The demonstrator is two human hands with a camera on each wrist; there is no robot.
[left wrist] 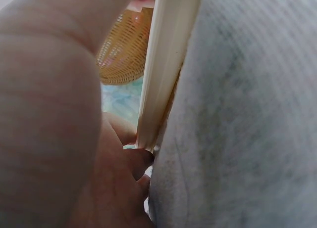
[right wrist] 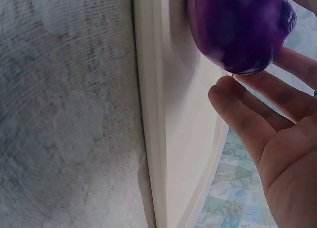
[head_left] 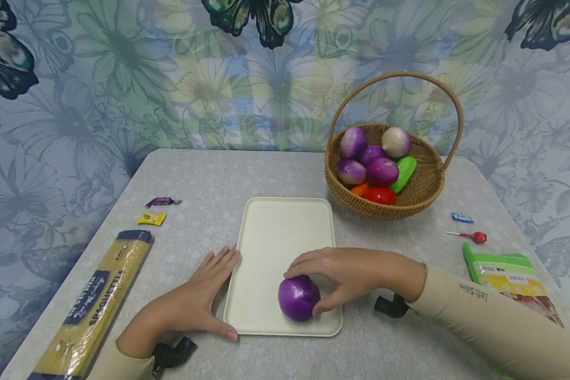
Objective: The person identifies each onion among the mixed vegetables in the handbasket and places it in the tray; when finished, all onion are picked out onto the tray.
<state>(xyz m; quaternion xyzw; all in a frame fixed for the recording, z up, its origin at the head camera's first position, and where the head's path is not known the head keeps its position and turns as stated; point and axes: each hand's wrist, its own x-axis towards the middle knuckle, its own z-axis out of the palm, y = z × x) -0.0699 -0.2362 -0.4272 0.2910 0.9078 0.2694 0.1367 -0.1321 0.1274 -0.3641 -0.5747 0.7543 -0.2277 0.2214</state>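
Note:
A shiny purple onion point(head_left: 298, 298) sits over the near right part of a cream rectangular tray point(head_left: 285, 227). My right hand point(head_left: 347, 272) holds it from the right, thumb on its near right side and fingers over its far side. In the right wrist view the onion point(right wrist: 240, 27) is close up, some fingers curved near it and others apart from it. My left hand point(head_left: 195, 295) is spread at the left edge of the tray, fingers and thumb stretched out and holding nothing. The left wrist view shows its fingers by the rim of the tray point(left wrist: 166, 65).
Behind the tray to the right stands a wicker basket point(head_left: 385, 208) with several onions, a red tomato and a green vegetable. A spaghetti packet point(head_left: 97, 301) and two wrapped sweets lie left. On the right are a lollipop point(head_left: 478, 237), a small blue packet point(head_left: 462, 217) and a green bag point(head_left: 508, 269).

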